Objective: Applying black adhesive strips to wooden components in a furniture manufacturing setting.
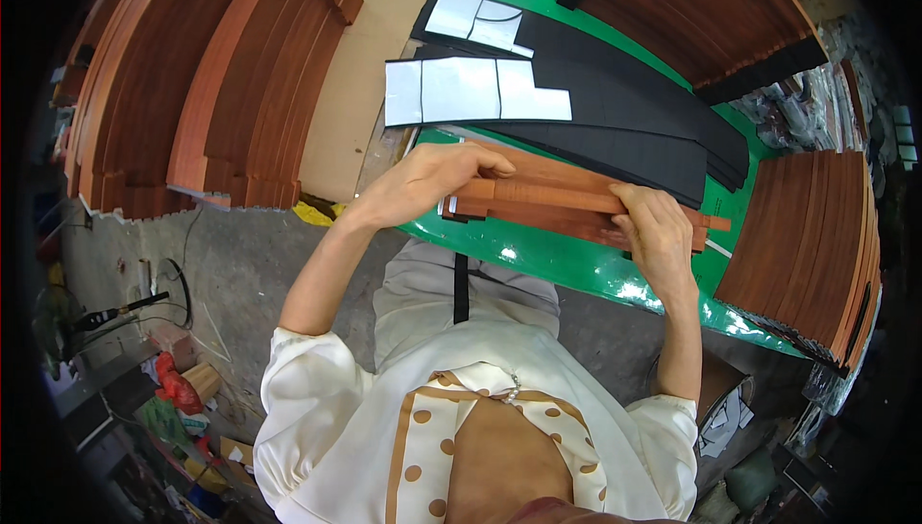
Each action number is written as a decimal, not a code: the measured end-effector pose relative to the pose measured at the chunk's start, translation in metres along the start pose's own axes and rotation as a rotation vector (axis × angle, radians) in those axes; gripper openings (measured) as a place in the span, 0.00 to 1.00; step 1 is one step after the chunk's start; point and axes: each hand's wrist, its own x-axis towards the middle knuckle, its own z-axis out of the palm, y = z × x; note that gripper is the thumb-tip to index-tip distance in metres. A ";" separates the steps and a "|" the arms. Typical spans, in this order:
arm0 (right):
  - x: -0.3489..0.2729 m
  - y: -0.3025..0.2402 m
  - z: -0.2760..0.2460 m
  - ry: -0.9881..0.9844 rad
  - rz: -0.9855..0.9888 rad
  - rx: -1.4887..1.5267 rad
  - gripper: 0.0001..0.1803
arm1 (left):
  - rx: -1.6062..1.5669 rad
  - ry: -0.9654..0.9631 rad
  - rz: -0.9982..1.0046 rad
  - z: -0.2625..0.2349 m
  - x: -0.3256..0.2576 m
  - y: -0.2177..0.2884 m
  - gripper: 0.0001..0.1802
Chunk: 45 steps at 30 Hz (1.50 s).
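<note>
A reddish-brown wood-grain profile strip [567, 195] lies crosswise in front of me, low over the near part of the green tabletop [519, 253]. My left hand [423, 181] grips its left end, with the fingers curled over the top edge. Toward the strip's right end, my right hand [659, 231] clasps it with bent fingers. Some fingertips are hidden behind the strip. Just beyond it lie flat black strips [624, 73], fanned out across the table. White notched pieces [461, 90] rest on their left ends.
Stacks of wood-grain profiles [259, 73] stand at the left beside a tan board [355, 73]. More stacked profiles rise at the far right [696, 5] and near right [802, 245]. Cables [182, 289] and a red bag [178, 385] are at the lower left.
</note>
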 end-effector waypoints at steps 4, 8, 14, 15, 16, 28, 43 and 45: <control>0.008 0.004 -0.007 -0.016 -0.012 0.085 0.23 | -0.147 0.199 -0.058 -0.024 0.014 -0.012 0.20; 0.047 0.011 -0.017 -0.036 -0.018 0.192 0.17 | 0.391 0.304 0.044 -0.044 0.063 -0.048 0.15; 0.166 0.055 0.062 -0.129 -0.078 0.104 0.06 | 1.144 0.221 0.156 -0.044 0.121 -0.103 0.18; 0.181 0.063 0.084 -0.154 -0.077 0.090 0.05 | 1.152 0.221 0.138 -0.043 0.124 -0.110 0.19; 0.194 0.075 0.106 -0.188 -0.081 0.021 0.05 | 1.145 0.227 0.122 -0.041 0.127 -0.116 0.20; 0.211 0.094 0.175 -0.321 -0.268 -0.371 0.03 | 1.084 0.353 0.185 -0.034 0.133 -0.138 0.20; 0.177 0.025 0.028 -0.175 0.598 1.070 0.07 | 0.881 0.404 0.130 -0.046 0.110 -0.104 0.17; 0.145 0.002 0.017 -0.155 0.592 1.095 0.07 | 0.705 0.528 0.294 -0.049 0.091 -0.075 0.12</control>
